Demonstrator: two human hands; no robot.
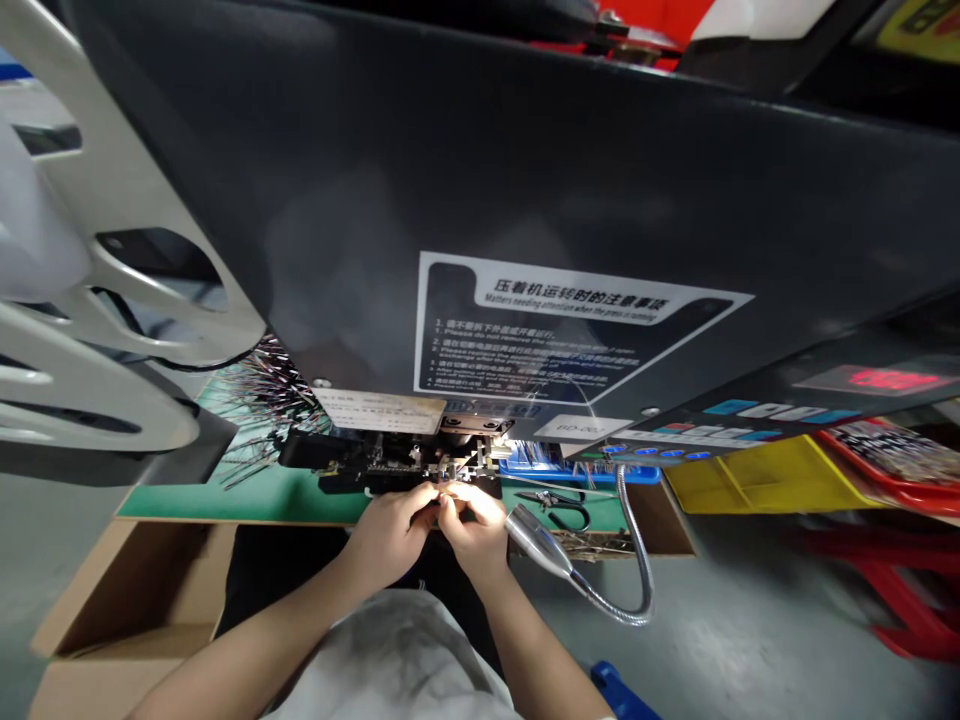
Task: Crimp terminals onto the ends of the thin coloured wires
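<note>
My left hand (394, 535) and my right hand (475, 530) meet at the front of the crimping press (480, 200). Fingers and thumbs are pinched together, the two hands almost touching. Whatever lies between the fingertips is too small and hidden to make out. Just beyond them is the press's tooling (450, 465), brightly lit. A flexible-neck lamp (540, 543) has its silver head right beside my right hand. Black-handled scissors or snips (559, 505) lie on the green table top (300, 503) to the right.
A bundle of thin wires (274, 395) spreads over the table's left side. Behind the tooling at right sits a blue tray (637, 474) with wires. Cardboard boxes (150, 590) stand below at left. Further right are a yellow bin (757, 480) and a red tray (930, 495).
</note>
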